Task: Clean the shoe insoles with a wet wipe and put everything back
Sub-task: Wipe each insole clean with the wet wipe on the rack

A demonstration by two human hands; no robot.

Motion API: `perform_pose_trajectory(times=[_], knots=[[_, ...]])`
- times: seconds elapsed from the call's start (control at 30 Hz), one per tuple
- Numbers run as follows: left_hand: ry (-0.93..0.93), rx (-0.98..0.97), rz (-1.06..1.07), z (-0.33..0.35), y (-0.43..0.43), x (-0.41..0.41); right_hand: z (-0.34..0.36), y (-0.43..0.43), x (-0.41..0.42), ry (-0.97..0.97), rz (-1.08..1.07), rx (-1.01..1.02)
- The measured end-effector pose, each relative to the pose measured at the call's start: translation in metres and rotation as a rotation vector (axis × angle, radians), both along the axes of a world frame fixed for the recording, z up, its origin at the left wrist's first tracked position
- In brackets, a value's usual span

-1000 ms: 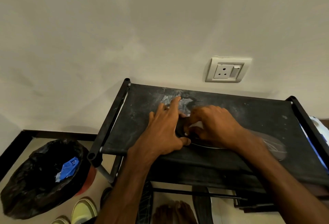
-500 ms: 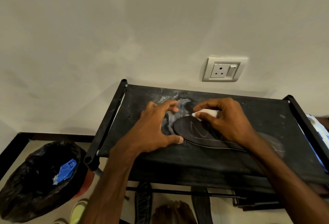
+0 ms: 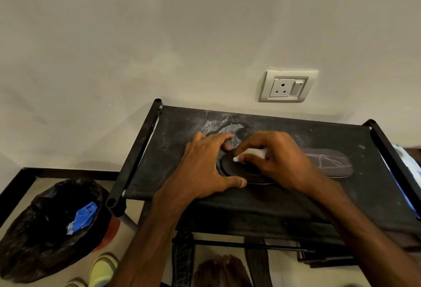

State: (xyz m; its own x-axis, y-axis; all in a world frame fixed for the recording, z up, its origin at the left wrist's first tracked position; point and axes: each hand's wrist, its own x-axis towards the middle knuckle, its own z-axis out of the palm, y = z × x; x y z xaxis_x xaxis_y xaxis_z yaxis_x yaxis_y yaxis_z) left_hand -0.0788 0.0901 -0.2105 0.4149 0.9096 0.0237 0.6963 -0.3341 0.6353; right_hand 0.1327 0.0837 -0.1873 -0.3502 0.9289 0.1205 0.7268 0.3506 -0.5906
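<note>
A black insole (image 3: 232, 166) lies flat on the top shelf of a black fabric shoe rack (image 3: 296, 200). My right hand (image 3: 278, 156) pinches a folded white wet wipe (image 3: 250, 153) and presses it on the insole's toe end. My left hand (image 3: 205, 166) rests spread on the shelf, fingers and thumb touching the insole's left tip. A second dark insole (image 3: 328, 163) with pale line markings lies further right, partly hidden behind my right wrist.
A bin lined with a black bag (image 3: 45, 229) holding blue wrapping stands on the floor at the left. Yellow shoes (image 3: 100, 270) sit below. A wall socket (image 3: 288, 86) is above the rack. A blue-white packet (image 3: 410, 172) lies at the right edge.
My right hand slid the wipe left along the insole toward its toe end. My left hand stayed bracing the tip, its fingers now curved closer to the wipe.
</note>
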Motion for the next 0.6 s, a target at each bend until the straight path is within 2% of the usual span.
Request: perform_pose_trajectory(times=[0.23,0.43,0.6], knots=[[0.004,-0.022,0.049,0.001,-0.001,0.006,-0.007,0.013,-0.017,-0.157,0.015,0.134],[0.011,-0.021,0.065,-0.004,-0.001,0.006,-0.005,0.006,-0.021,-0.274,0.135,0.075],[0.018,-0.001,0.064,-0.003,-0.001,0.008,0.003,0.017,-0.016,-0.283,-0.034,0.157]])
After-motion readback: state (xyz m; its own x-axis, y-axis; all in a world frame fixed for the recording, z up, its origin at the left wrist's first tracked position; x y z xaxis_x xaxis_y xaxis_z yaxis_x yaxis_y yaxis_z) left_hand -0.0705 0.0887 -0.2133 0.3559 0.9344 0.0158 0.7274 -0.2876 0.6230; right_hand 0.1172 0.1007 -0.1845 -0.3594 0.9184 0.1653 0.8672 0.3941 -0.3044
